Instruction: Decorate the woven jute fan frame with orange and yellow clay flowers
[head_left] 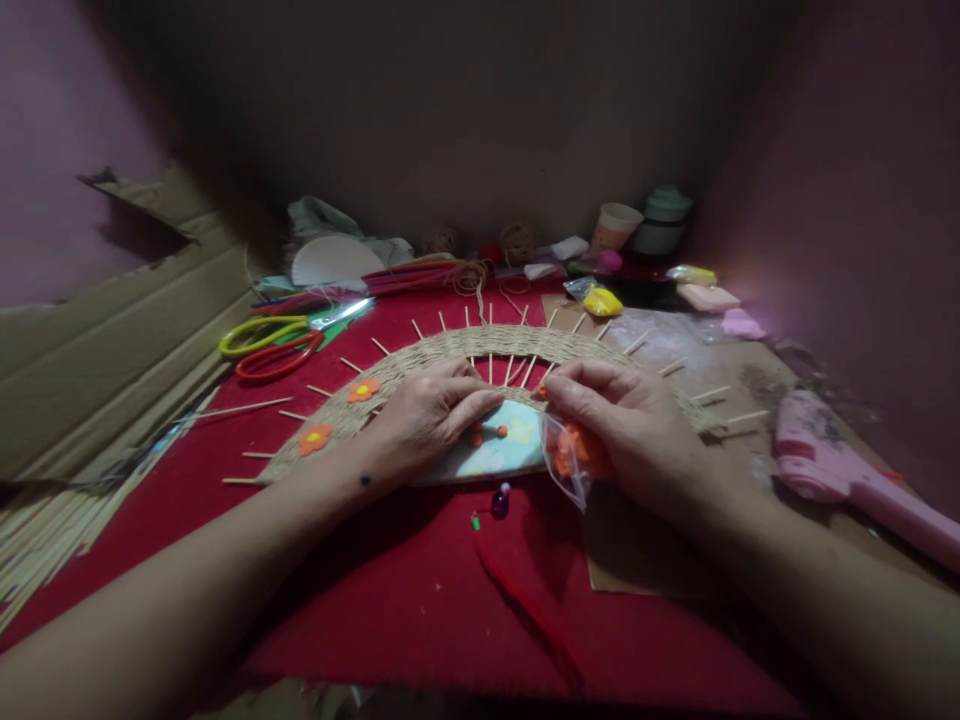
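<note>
A semicircular woven straw fan [420,352] with thin sticks poking out along its rim lies in front of me. Two orange flowers with yellow centres, one of them a flower [364,390], sit on its left side. Over the pale blue painted panel [487,458] at its base rests my left hand [442,415], fingers bent and pressed together; what they hold, if anything, is hidden. A small orange ball [502,432] lies on that panel. My right hand [615,415] is closed on a clear bag of orange clay [571,450], with a small orange bit [543,390] at its fingertips.
Scissors [274,345] lie at the left, near bundled sticks [82,510] and cardboard [150,290]. A pink glue gun [847,475] is at the right. Behind stand a paper cup [615,228] and a lidded container [664,220]. A red tassel [521,600] lies at the front.
</note>
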